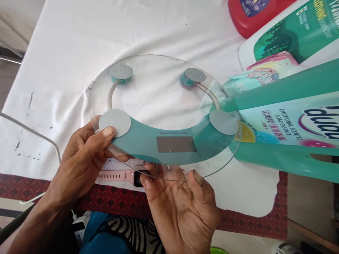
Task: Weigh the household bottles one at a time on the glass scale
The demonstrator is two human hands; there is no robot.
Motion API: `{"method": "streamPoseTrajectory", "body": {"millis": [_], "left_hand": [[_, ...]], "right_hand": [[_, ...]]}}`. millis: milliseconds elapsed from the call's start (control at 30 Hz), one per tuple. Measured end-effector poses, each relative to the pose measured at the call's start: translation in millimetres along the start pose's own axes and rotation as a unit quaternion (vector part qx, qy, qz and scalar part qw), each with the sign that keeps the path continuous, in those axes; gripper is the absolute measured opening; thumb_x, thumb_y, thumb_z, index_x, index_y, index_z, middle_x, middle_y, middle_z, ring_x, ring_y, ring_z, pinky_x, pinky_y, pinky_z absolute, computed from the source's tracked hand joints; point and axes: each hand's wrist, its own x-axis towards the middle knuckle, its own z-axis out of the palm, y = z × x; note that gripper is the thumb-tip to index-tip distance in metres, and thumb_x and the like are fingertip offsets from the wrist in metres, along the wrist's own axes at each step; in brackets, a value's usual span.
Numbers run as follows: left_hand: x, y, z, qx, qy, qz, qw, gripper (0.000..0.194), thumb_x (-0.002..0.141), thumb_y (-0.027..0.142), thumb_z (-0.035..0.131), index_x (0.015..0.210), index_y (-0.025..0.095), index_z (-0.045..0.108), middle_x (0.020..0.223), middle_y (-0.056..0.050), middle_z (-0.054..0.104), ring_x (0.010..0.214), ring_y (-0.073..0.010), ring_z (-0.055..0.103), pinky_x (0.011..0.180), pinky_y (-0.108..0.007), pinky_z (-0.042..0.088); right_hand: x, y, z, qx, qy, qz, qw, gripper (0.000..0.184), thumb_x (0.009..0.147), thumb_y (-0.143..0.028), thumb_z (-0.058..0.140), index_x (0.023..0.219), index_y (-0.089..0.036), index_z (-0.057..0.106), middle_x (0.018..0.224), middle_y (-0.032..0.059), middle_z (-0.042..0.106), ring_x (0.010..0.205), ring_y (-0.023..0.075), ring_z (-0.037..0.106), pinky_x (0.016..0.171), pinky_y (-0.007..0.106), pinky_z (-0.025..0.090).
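Observation:
A round glass bathroom scale [174, 141] is held tilted above the white cloth, with a teal band, a dark blank display and four-cornered grey pads joined by curved tubes. At its left edge my left hand [84, 155] grips it, thumb on the near left grey pad and fingers beneath. My right hand [182, 204] is palm up at the near edge. Its fingers reach under the glass, partly hidden by the teal band, and its thumb stands by the rim. Under the near edge lies a smartwatch with a pink strap [116, 175].
On the right lie a large teal Duoo-like labelled bottle [286, 155], a pink and teal packet [262, 76], a white and green bottle [296, 35] and a red bottle [243, 21]. A white cable [34, 128] crosses the left side. The patterned red table edge [116, 204] runs in front.

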Motion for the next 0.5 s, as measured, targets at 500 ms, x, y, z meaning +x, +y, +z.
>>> {"method": "streamPoseTrajectory", "body": {"millis": [500], "left_hand": [[-2.0,-3.9,-0.1,-0.019,-0.001,-0.008,1.0,0.023,0.089,0.033,0.079,0.105,0.017,0.073,0.079,0.0,0.076,0.066,-0.0185,0.077,0.068,-0.029,0.068]], "right_hand": [[-7.5,-1.0,1.7,-0.021,0.058,-0.022,0.998,0.022,0.08,-0.046,0.082,0.084,-0.028,0.072,0.098,0.0014,0.075,0.087,0.0196,0.068,0.067,0.03,0.055]]}}
